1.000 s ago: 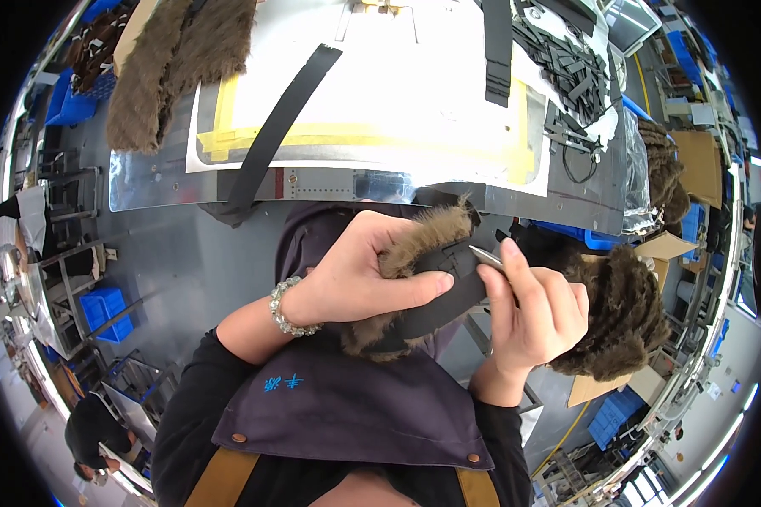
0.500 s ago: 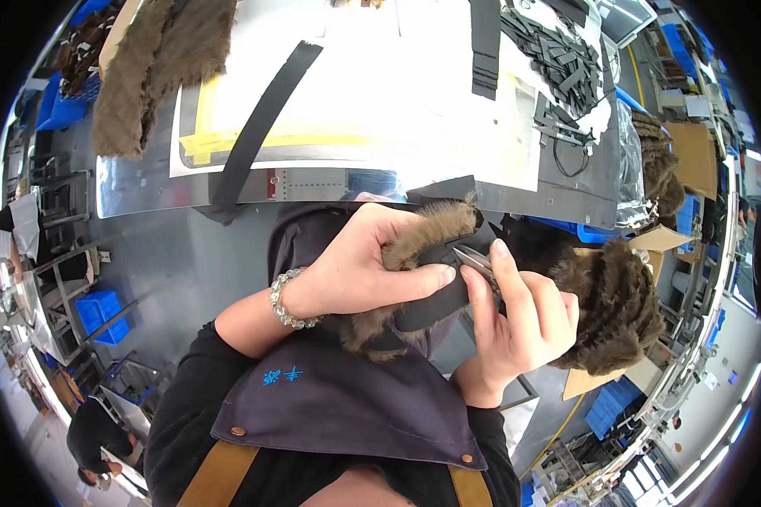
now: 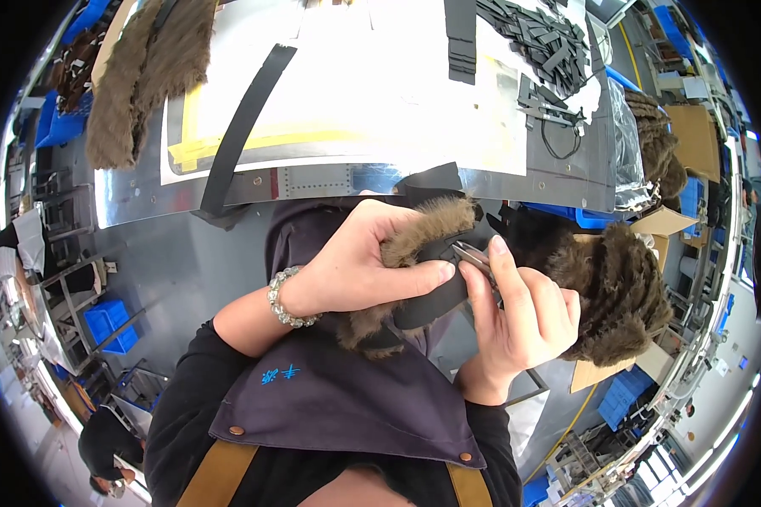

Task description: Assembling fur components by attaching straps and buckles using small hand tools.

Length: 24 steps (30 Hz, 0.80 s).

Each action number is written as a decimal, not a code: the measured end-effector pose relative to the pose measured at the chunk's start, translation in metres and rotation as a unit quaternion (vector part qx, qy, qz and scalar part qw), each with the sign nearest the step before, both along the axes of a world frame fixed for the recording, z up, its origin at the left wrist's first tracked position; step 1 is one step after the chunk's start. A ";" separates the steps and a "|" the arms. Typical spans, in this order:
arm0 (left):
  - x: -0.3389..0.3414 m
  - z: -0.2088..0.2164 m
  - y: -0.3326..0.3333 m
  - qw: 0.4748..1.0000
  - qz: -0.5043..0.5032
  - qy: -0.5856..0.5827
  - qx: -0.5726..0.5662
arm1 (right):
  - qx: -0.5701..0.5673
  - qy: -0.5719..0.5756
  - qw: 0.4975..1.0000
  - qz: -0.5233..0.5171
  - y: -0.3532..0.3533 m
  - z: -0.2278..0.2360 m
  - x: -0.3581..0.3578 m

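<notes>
My left hand (image 3: 351, 262) is closed on a brown fur piece (image 3: 431, 226), its thumb pressing on the black fabric (image 3: 433, 306) along its inner side. My right hand (image 3: 522, 319) pinches small metal thread snips (image 3: 475, 256) between thumb and fingers. Their pointed tips touch or nearly touch the black fabric just beyond my left thumb; exactly what lies at the tips is too small to make out. The fur piece is held above my lap, off the near edge of the table. My remaining right fingers are curled, and the snips' handle is partly hidden by them.
Ahead stands a table with a white sheet (image 3: 355, 93) edged in yellow tape. On it lie a long black strip (image 3: 247, 127), a heap of black strips (image 3: 545, 42) and brown fur lengths (image 3: 148, 80). More fur (image 3: 621, 296) hangs at my right. People work at far left.
The view has shifted slightly, so the table's things sit a little further left. Both hands keep their grip on the fur piece and snips, with the snips' tips barely moved.
</notes>
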State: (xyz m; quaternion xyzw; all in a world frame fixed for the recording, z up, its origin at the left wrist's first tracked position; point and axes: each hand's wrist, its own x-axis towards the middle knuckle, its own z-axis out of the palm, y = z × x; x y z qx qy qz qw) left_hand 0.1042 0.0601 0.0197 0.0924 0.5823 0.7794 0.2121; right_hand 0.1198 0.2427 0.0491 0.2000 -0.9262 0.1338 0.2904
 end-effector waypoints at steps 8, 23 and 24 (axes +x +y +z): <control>0.005 -0.002 0.008 1.000 0.010 0.007 0.023 | -0.001 0.031 0.999 0.013 0.005 -0.005 0.002; 0.009 0.008 0.000 0.997 0.038 -0.051 0.038 | -0.580 -0.257 0.770 0.069 0.000 -0.035 -0.002; 0.007 0.007 0.000 0.997 0.043 -0.055 0.041 | -0.628 -0.308 0.708 0.102 -0.003 -0.041 -0.001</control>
